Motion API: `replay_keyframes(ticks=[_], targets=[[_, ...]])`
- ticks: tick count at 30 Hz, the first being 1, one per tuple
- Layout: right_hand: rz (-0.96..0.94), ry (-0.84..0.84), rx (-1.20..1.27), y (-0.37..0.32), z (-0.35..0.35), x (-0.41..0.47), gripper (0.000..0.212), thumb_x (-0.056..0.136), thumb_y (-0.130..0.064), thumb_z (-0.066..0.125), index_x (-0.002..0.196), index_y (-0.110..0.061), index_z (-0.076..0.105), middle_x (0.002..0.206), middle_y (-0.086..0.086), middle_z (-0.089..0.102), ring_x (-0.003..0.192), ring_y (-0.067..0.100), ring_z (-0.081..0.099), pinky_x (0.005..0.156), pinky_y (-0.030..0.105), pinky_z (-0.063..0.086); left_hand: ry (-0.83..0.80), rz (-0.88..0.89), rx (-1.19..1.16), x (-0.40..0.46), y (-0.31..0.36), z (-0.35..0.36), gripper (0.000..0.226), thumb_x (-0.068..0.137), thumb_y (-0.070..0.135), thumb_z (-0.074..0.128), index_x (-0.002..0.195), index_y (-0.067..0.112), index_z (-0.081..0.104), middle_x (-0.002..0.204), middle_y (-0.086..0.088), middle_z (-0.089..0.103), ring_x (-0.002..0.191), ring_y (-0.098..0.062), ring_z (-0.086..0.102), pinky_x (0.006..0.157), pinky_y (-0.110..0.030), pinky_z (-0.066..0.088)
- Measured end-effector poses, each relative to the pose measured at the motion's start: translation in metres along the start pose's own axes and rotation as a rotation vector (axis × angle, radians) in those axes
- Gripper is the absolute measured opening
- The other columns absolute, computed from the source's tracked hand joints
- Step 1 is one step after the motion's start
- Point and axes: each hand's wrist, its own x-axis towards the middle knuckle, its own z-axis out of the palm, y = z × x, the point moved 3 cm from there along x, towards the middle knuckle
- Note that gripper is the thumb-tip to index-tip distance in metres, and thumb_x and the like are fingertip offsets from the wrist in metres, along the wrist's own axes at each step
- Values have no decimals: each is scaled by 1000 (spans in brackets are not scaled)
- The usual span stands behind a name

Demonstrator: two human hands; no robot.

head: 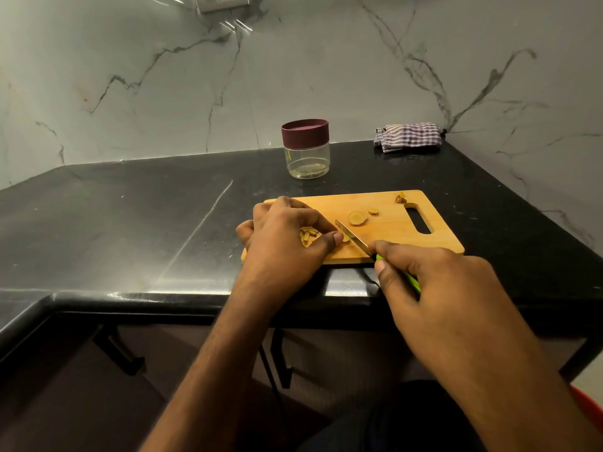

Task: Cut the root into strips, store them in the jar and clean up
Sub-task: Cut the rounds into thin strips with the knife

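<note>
A wooden cutting board point(388, 234) lies on the black counter. My left hand point(284, 236) rests on its left end, fingers curled over several yellow root strips point(307, 234) and pinching a small piece against the blade. My right hand point(424, 288) grips a green-handled knife point(352, 238), blade angled across the board beside my left thumb. Two round root slices point(358, 218) and a small scrap point(400, 199) lie farther right on the board. A clear glass jar point(306, 150) with a maroon lid on stands behind the board.
A folded checked cloth point(408, 136) lies at the back right corner of the black counter point(130, 223). Marble walls rise behind and to the right. The counter's front edge runs just below the board. Something red point(592, 409) shows at the lower right.
</note>
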Motion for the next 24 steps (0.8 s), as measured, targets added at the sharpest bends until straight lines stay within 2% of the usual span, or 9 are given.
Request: replay_keyframes(ticks=[2,7,10,13,16,20,24], targets=[[-4,-1,-9,0,0,-1,38,95,-47,40,133,-49,45,103,-19,61,69,0,40,67,13,38,-8,9,8,1,0,0,12,85,53,71,77,46,66,122,18,49,131,-11,26,99,-38,15],[6,-29,-37,0,2,1,37,96,-45,39,133,-50,44,106,-20,62,76,1,42,70,13,39,-31,30,34,4,1,0,18,84,54,71,70,48,62,122,19,48,129,-10,26,96,-37,14],[34,-12,-53,-2,7,7,38,96,-46,40,134,-50,43,104,-18,62,71,3,40,66,16,40,-38,36,22,5,0,-1,18,82,54,73,68,48,63,121,21,48,128,-9,28,95,-36,12],[36,5,-97,-3,14,14,38,96,-47,40,134,-50,42,105,-16,62,77,4,39,67,22,42,-33,32,21,5,1,-1,17,82,54,73,69,49,63,121,20,48,128,-9,28,95,-36,12],[42,-48,-103,-3,13,17,38,97,-46,40,134,-52,40,112,-17,61,78,4,35,68,21,39,-19,21,35,5,2,-2,19,82,53,73,68,49,61,121,18,48,129,-9,27,96,-36,12],[52,-110,-115,1,-2,7,35,96,-48,41,130,-56,43,115,-22,57,70,3,31,63,17,33,-18,2,34,5,2,-1,18,82,53,73,69,47,62,120,18,48,129,-10,26,97,-37,13],[88,-143,-125,9,-13,-3,34,93,-51,45,126,-60,44,105,-24,54,81,2,35,72,21,39,-27,-2,14,5,2,-1,14,82,53,72,73,46,64,120,18,48,128,-9,25,97,-38,14]])
